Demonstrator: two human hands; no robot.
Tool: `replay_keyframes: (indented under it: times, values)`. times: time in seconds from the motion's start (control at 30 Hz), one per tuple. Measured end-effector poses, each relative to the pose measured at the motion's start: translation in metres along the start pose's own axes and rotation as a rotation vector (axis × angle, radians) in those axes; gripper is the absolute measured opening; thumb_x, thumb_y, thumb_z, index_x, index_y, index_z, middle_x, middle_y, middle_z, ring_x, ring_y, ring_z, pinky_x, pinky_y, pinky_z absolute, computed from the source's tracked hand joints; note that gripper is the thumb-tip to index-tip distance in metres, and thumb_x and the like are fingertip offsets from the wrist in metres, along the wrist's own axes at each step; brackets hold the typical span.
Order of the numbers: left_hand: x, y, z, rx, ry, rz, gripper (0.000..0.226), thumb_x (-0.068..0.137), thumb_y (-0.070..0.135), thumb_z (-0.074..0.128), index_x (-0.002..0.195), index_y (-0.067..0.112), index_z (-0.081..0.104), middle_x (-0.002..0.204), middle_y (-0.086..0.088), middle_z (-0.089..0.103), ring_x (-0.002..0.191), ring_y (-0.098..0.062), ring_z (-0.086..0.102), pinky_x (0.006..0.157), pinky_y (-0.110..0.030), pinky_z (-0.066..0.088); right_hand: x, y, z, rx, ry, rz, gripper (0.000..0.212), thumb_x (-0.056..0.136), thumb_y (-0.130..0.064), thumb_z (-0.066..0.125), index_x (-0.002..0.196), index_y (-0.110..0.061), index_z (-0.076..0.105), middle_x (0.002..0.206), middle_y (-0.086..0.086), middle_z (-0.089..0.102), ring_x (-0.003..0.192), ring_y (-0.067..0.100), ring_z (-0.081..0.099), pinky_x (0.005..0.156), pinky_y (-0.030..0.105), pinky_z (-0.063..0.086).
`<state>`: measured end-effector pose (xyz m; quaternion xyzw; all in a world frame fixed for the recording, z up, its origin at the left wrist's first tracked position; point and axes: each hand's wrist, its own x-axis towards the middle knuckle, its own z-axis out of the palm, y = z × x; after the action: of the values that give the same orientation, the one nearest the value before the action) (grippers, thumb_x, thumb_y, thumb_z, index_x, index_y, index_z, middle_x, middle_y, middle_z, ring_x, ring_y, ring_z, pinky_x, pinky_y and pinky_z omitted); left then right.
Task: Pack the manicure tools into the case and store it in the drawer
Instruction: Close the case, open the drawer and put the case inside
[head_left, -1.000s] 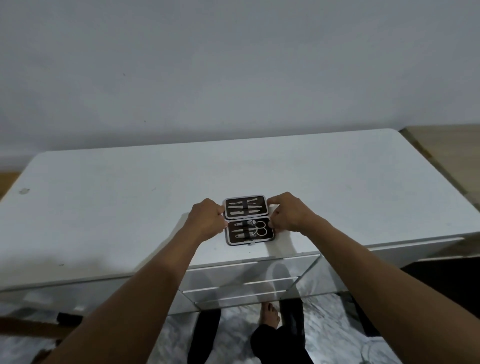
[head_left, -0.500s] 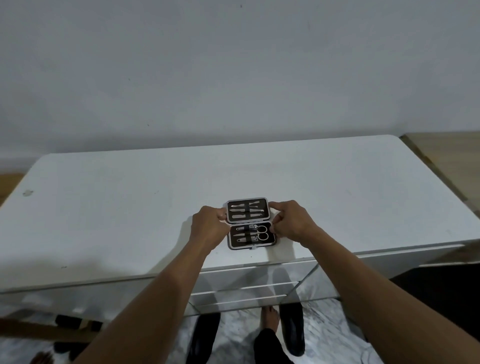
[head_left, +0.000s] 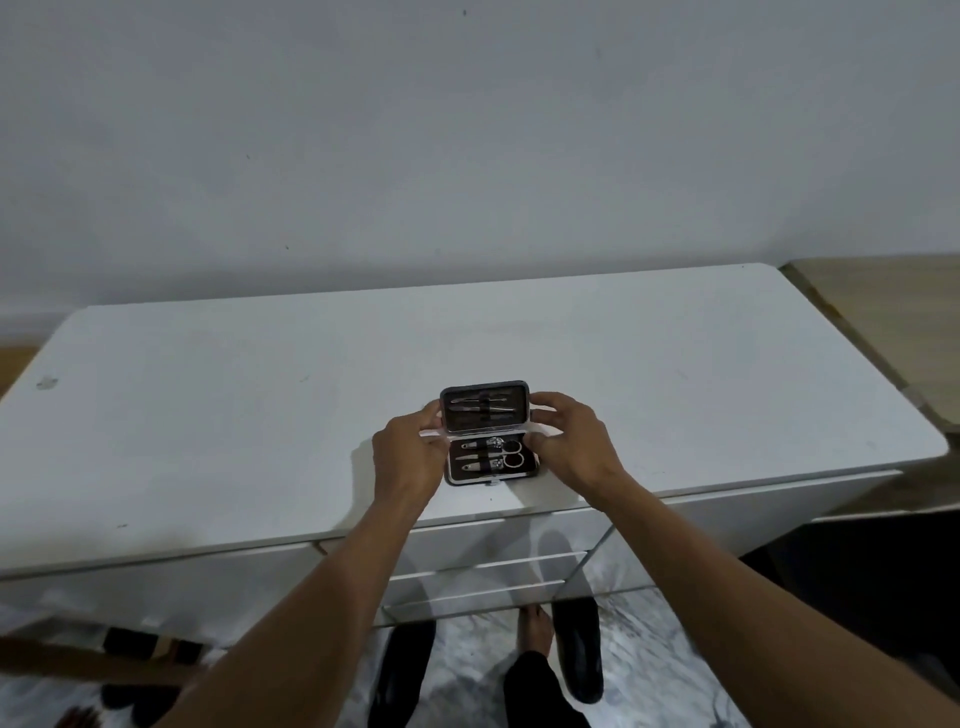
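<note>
Manicure case (head_left: 488, 436) lies open on the white desk (head_left: 208, 415) between 2 hands, left hand (head_left: 405, 457) and right hand (head_left: 571, 447) pinching its raised lid's side edges, tools strapped inside.

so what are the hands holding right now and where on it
Both hands hold the open manicure case: the left hand grips the left edge and the right hand the right edge, fingers on the raised lid's sides near the hinge.

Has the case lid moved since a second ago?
Yes. The lid has swung up from flat on the white table toward the tray, now tilted, with both hands folding it shut.
</note>
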<state>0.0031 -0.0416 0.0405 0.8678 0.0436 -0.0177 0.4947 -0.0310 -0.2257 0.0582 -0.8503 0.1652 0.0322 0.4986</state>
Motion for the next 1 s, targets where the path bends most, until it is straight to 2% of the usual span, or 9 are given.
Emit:
replay_keyframes:
  times: [0.13, 0.2, 0.27, 0.4, 0.5, 0.6, 0.73, 0.87, 1.0]
  values:
    - [-0.016, -0.002, -0.001, -0.034, 0.012, 0.021, 0.026, 0.091, 0.015, 0.055, 0.105, 0.025, 0.074, 0.081, -0.001, 0.073, 0.067, -0.006, 0.058, 0.058, -0.004, 0.036, -0.005, 0.001, -0.001, 0.094, -0.004, 0.046, 0.039, 0.077, -0.051, 0.066, 0.107, -0.025, 0.064, 0.108, -0.003, 0.074, 0.103, 0.015, 0.069, 0.096, 0.041, 0.053]
    - [-0.019, -0.005, -0.001, -0.157, -0.026, -0.054, 0.025, 0.089, 0.033, 0.056, 0.079, 0.020, 0.074, 0.067, -0.004, 0.068, 0.065, -0.014, 0.061, 0.067, -0.021, 0.048, -0.007, 0.002, 0.000, 0.131, 0.001, 0.049, 0.054, 0.070, -0.070, 0.061, 0.102, -0.026, 0.065, 0.103, -0.004, 0.074, 0.098, 0.016, 0.070, 0.094, 0.044, 0.054]
    - [-0.019, -0.010, -0.003, -0.321, -0.075, -0.140, 0.036, 0.082, 0.050, 0.060, 0.068, 0.018, 0.071, 0.076, -0.007, 0.072, 0.082, -0.021, 0.070, 0.083, -0.038, 0.055, -0.008, 0.005, 0.002, 0.130, 0.017, 0.032, 0.056, 0.071, -0.074, 0.057, 0.099, -0.027, 0.065, 0.101, -0.004, 0.074, 0.097, 0.015, 0.069, 0.094, 0.044, 0.054]
    - [-0.022, -0.018, -0.006, -0.387, -0.116, -0.148, 0.031, 0.077, 0.058, 0.065, 0.072, 0.030, 0.077, 0.093, -0.008, 0.075, 0.094, -0.020, 0.070, 0.093, -0.044, 0.052, -0.016, 0.008, 0.002, 0.087, 0.056, 0.004, 0.028, 0.085, -0.052, 0.059, 0.092, -0.025, 0.065, 0.094, -0.006, 0.075, 0.088, 0.012, 0.068, 0.088, 0.036, 0.054]
    - [-0.027, -0.023, -0.008, -0.293, -0.136, -0.072, 0.038, 0.076, 0.060, 0.063, 0.096, 0.031, 0.076, 0.109, 0.007, 0.072, 0.102, -0.007, 0.065, 0.098, -0.042, 0.049, -0.020, 0.010, -0.001, 0.073, 0.030, -0.018, 0.021, 0.087, -0.042, 0.063, 0.099, -0.026, 0.068, 0.098, -0.007, 0.074, 0.092, 0.010, 0.068, 0.084, 0.026, 0.051]
    - [-0.032, -0.024, -0.011, -0.194, -0.143, -0.017, 0.030, 0.088, 0.036, 0.066, 0.116, 0.024, 0.069, 0.118, 0.011, 0.067, 0.108, 0.000, 0.060, 0.099, -0.025, 0.046, -0.025, 0.013, -0.003, 0.008, 0.006, -0.078, 0.021, 0.089, -0.032, 0.064, 0.107, -0.023, 0.069, 0.098, -0.011, 0.071, 0.093, 0.004, 0.065, 0.080, 0.010, 0.047]
    - [-0.034, -0.028, -0.009, -0.064, -0.108, 0.087, 0.031, 0.090, 0.018, 0.066, 0.120, 0.016, 0.065, 0.118, 0.001, 0.067, 0.106, 0.000, 0.057, 0.086, 0.002, 0.037, -0.028, 0.018, 0.001, -0.066, 0.033, -0.121, 0.028, 0.088, -0.022, 0.068, 0.115, -0.015, 0.069, 0.104, -0.006, 0.072, 0.091, 0.001, 0.063, 0.068, -0.009, 0.039]
    - [-0.034, -0.029, -0.003, 0.011, -0.056, 0.188, 0.030, 0.087, 0.006, 0.068, 0.117, 0.007, 0.067, 0.121, -0.007, 0.066, 0.113, -0.011, 0.060, 0.092, 0.001, 0.034, -0.026, 0.020, 0.005, -0.130, 0.039, -0.159, 0.029, 0.087, -0.014, 0.069, 0.116, -0.013, 0.069, 0.110, 0.003, 0.073, 0.092, 0.004, 0.063, 0.085, 0.008, 0.044]
    - [-0.031, -0.028, 0.002, 0.132, -0.046, 0.253, 0.029, 0.088, 0.008, 0.067, 0.117, 0.006, 0.066, 0.125, -0.008, 0.064, 0.115, -0.018, 0.059, 0.099, -0.013, 0.035, -0.021, 0.018, 0.007, -0.194, 0.062, -0.173, 0.028, 0.087, -0.012, 0.068, 0.115, -0.013, 0.070, 0.109, 0.005, 0.074, 0.098, 0.016, 0.068, 0.093, 0.025, 0.052]
